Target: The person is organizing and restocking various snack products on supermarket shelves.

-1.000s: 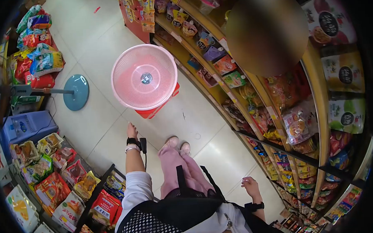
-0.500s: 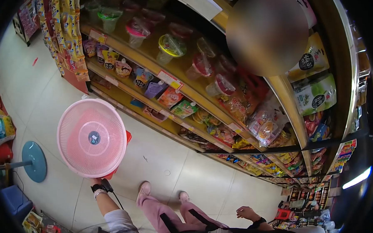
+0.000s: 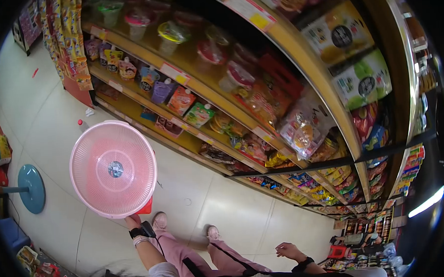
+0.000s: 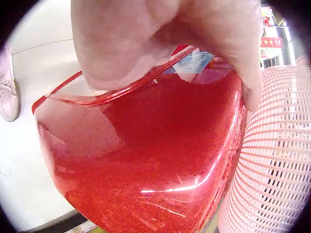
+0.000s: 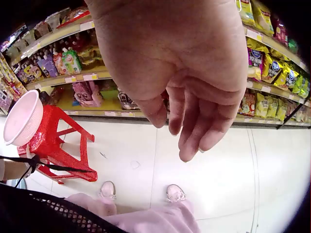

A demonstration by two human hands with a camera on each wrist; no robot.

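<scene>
A pink plastic colander basket (image 3: 97,181) faces up in the head view, covering most of a red plastic stool (image 3: 145,207). My left hand (image 3: 133,222) is at the basket's near edge. In the left wrist view that hand (image 4: 165,43) grips the edge of the glossy red stool (image 4: 165,131), one digit reaching down between it and the basket's mesh wall (image 4: 277,150). The right wrist view has the stool (image 5: 63,150) with legs slanting rightward and the basket (image 5: 24,119) against its seat. Loosely bent fingers hang from my right hand (image 5: 180,82), holding nothing.
Long snack shelves (image 3: 144,62) with cups, pouches and bags run along the right. A blue-green round base (image 3: 32,189) with a pole stands at left. Snack packs (image 3: 49,272) sit at lower left. White floor tiles (image 3: 230,202) extend under my feet.
My left hand has reached forward to the stool and basket, which now sit nearer my legs. The view has swung right toward the shelves. My right hand still hangs beside me.
</scene>
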